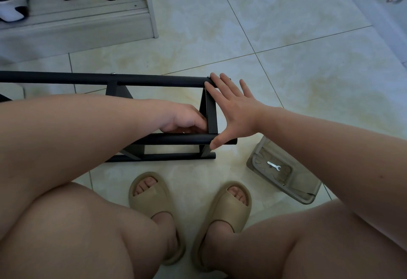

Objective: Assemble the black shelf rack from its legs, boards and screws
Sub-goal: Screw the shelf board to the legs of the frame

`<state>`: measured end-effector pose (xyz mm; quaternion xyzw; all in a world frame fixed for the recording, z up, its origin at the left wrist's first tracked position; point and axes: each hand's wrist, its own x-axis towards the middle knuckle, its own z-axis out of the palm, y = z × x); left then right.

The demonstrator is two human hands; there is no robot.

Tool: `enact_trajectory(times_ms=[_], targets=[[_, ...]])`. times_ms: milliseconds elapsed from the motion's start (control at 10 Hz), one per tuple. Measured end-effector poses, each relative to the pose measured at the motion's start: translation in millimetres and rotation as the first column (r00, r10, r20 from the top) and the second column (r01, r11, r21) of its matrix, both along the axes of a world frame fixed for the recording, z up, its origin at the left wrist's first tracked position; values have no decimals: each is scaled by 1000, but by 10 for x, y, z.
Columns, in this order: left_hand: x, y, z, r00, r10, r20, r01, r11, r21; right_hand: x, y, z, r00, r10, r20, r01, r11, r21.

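Head view: rack (176, 157) lies sideways on the floor, under both hands. Right hand (237, 111) is spread wide, fingertips on the far tube (158, 80), thumb on the near tube (176, 139), bracing. Left hand (182, 121), just left of it inside the frame, has its fingers curled at the end piece (212, 113); whether it holds anything cannot be told. Judged step: fastening this end joint. Next: tightening, probably with the wrench (273, 166), which lies right of the bracing hand.

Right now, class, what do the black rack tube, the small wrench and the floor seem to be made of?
Rack tube: probably painted metal; matt black, thin and round. Wrench: bare metal; bright and silvery. Floor: probably glazed ceramic tile; marbled pattern, soft sheen, grout lines.
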<state>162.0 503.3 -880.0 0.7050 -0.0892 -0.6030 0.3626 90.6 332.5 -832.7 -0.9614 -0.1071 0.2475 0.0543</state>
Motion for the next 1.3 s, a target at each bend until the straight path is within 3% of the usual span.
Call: enact_trajectory(times_ms=[200, 400, 700, 1000, 1300], targets=[[8, 11, 10, 986, 41, -159, -48, 998, -41, -2, -1, 11, 1000, 0, 1, 0, 1000, -1], [4, 30, -17, 999, 12, -48, -12, 1000, 3, -3, 3, 20, 1000, -1, 0, 1, 1000, -2], [26, 42, 18, 980, 4, -200, -6, 1000, -6, -3, 3, 16, 1000, 0, 4, 0, 1000, 0], [-3, 9, 4, 997, -59, -43, 62, 996, 66, -1, -9, 5, 1000, 5, 10, -5, 1000, 6], [-7, -13, 33, 989, 28, -145, -31, 999, -21, 10, -34, -36, 1000, 7, 19, -8, 1000, 18]])
